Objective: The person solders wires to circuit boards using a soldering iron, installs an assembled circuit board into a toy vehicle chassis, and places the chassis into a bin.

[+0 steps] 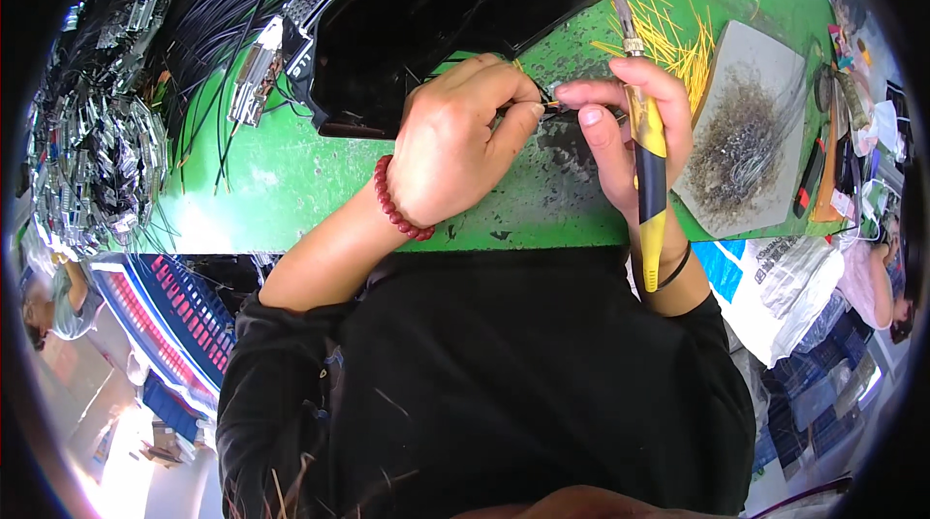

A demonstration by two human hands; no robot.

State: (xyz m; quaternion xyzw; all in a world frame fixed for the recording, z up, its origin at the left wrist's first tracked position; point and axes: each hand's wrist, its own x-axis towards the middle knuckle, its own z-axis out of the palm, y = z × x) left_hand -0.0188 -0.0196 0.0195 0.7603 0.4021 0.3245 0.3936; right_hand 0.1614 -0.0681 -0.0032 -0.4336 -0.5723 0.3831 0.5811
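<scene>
My left hand (460, 127), with a red bead bracelet at its wrist, is closed over the near edge of a glossy black plastic panel (426, 20). Thumb and forefinger pinch a thin wire (553, 105) whose end pokes out to the right. Facing it, my right hand (620, 127) holds a yellow and black soldering iron (650, 146) upright across the palm, its dark tip pointing away from me. The right thumb and forefinger are spread beside the wire end; whether they touch it I cannot tell.
Loose yellow wires (668, 30) lie behind the iron. A grey board (741, 132) with dark residue and fine strands sits at right. Black cables (208, 25), a metal-ended connector (260, 74) and a heap of silvery parts (97, 151) fill the left of the green table (232, 219).
</scene>
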